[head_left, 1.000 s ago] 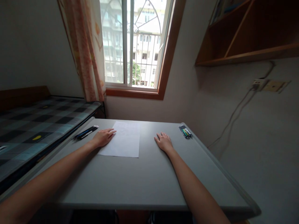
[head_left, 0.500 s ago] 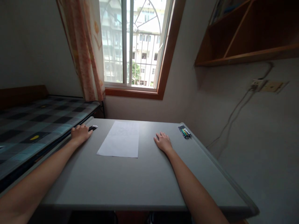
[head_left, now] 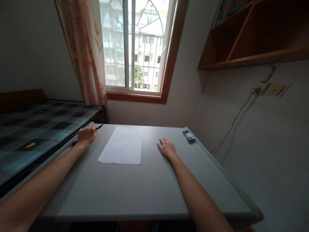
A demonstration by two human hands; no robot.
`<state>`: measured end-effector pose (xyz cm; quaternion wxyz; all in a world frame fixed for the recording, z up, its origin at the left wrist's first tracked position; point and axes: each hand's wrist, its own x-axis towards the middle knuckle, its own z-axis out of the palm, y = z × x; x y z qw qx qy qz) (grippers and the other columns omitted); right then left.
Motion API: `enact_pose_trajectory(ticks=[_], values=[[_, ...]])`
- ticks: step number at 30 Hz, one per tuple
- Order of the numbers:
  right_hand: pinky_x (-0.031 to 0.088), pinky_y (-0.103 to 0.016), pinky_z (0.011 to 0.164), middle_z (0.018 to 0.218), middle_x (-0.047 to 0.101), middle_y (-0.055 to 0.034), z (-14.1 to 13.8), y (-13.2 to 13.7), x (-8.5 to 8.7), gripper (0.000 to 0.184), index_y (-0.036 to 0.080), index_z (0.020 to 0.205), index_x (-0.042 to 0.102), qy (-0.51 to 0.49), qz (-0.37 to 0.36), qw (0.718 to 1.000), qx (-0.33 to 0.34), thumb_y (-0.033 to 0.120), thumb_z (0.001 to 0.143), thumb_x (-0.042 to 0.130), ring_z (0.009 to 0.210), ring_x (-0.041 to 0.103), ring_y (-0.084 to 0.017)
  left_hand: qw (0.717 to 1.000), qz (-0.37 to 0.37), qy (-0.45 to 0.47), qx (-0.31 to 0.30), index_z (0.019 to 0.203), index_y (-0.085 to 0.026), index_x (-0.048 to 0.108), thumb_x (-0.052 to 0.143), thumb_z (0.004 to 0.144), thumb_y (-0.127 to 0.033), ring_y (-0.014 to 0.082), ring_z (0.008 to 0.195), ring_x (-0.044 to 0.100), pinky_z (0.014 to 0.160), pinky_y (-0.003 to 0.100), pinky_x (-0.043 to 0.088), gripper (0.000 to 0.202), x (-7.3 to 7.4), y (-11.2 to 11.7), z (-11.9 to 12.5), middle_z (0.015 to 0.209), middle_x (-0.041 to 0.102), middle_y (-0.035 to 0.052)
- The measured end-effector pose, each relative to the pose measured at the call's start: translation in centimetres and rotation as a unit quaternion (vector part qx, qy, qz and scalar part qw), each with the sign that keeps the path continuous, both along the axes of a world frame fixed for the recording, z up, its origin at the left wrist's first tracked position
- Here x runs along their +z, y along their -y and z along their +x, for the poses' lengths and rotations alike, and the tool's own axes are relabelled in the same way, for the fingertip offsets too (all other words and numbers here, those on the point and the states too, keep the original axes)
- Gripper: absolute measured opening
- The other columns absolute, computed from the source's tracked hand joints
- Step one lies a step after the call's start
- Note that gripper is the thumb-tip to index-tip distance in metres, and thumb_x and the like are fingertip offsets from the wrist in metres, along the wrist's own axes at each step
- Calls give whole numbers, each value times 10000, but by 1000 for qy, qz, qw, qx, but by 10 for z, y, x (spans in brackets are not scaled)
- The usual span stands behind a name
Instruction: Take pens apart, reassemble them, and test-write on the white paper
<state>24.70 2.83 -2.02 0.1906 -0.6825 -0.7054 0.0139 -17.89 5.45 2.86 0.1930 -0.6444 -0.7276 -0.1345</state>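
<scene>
The left hand (head_left: 87, 136) holds one dark pen (head_left: 99, 126); to the right of its fingers (head_left: 83, 130) lie white paper (head_left: 122, 149) and, farther, the right hand (head_left: 167, 147), flat on the tabletop (head_left: 116, 190).

This looks like a bedroom in a home or a dormitory. Around the middle of the view, at nine o'clock, lies a bed with a checked mattress (head_left: 51, 117) and a wooden headboard (head_left: 20, 99). A flower-patterned curtain (head_left: 83, 61) hangs at ten to eleven, beside a barred sliding window (head_left: 114, 56) at twelve, with an apartment block (head_left: 148, 48) outside. A wooden wall shelf (head_left: 256, 57) is mounted at two, a wall socket (head_left: 261, 87) sits just above three, and a grey-topped table (head_left: 118, 190) fills six.
</scene>
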Motion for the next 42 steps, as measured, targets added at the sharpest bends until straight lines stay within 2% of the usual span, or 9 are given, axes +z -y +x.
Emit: enact_pose_trajectory(ticks=[5, 9, 14, 18, 21, 26, 28, 36, 42], values=[[372, -330, 889, 1069, 595, -116, -4, 0, 5, 312, 164, 1020, 626, -130, 114, 985, -13, 283, 781, 464, 994, 529, -222, 990, 46, 18, -135, 1060, -171, 559, 283, 892, -365, 212, 764, 569, 622, 283, 373, 377, 12, 5, 76, 953, 552, 103], [461, -284, 702, 856, 641, -76, -13, -1, 7, 267, 159, 936, 634, -285, 110, 952, 37, 286, 767, 472, 678, 597, -153, 970, 85, 16, -227, 1033, -196, 552, 272, 909, -355, 172, 737, 549, 605, 261, 380, 346, 6, 13, 129, 928, 542, 77], [419, -222, 445, 688, 610, -36, -22, -4, 6, 402, 148, 993, 571, -472, 45, 877, 84, 461, 771, 452, 523, 582, -131, 936, 56, 66, -342, 961, -184, 572, 332, 902, -300, 142, 742, 525, 640, 247, 413, 273, -10, 21, 174, 884, 532, 61], [340, -185, 354, 609, 562, 0, -23, -6, 7, 471, 142, 976, 537, -539, 36, 840, 51, 542, 741, 458, 454, 538, -114, 906, 28, 85, -413, 967, -182, 584, 370, 876, -184, 153, 817, 517, 731, 271, 421, 233, -25, 32, 199, 879, 532, 65], [324, -185, 348, 594, 544, 1, -23, -5, 8, 480, 137, 895, 569, -540, 26, 840, 41, 571, 729, 451, 436, 516, -104, 901, 5, 72, -427, 1041, -205, 567, 371, 867, -164, 157, 815, 512, 728, 283, 415, 265, -32, 41, 207, 897, 544, 66], [399, -214, 455, 664, 593, -30, -25, -3, 6, 444, 137, 758, 628, -465, 53, 882, 51, 552, 724, 473, 470, 523, -99, 919, 0, 69, -388, 1002, -202, 605, 390, 853, -182, 182, 811, 505, 747, 326, 393, 262, -33, 49, 206, 872, 567, 78], [419, -227, 493, 702, 613, -37, -25, -2, 5, 423, 145, 749, 637, -446, 60, 891, 63, 537, 727, 479, 483, 526, -100, 919, 8, 87, -384, 1026, -205, 601, 376, 856, -180, 185, 817, 503, 754, 330, 384, 284, -31, 51, 205, 881, 569, 85], [419, -231, 517, 545, 586, -15, -30, 6, 11, 412, 147, 735, 656, -455, -3, 874, 172, 520, 747, 480, 497, 511, -113, 909, 8, 143, -392, 1100, -270, 569, 384, 873, -255, 182, 795, 505, 746, 314, 371, 293, -34, 57, 203, 867, 570, 78], [398, -237, 544, 536, 602, -10, -29, 9, 13, 315, 152, 674, 653, -466, -10, 867, 177, 457, 684, 575, 508, 504, -111, 912, 15, 168, -373, 1094, -248, 574, 398, 870, -290, 187, 806, 522, 740, 301, 391, 288, -36, 58, 202, 854, 579, 74]])
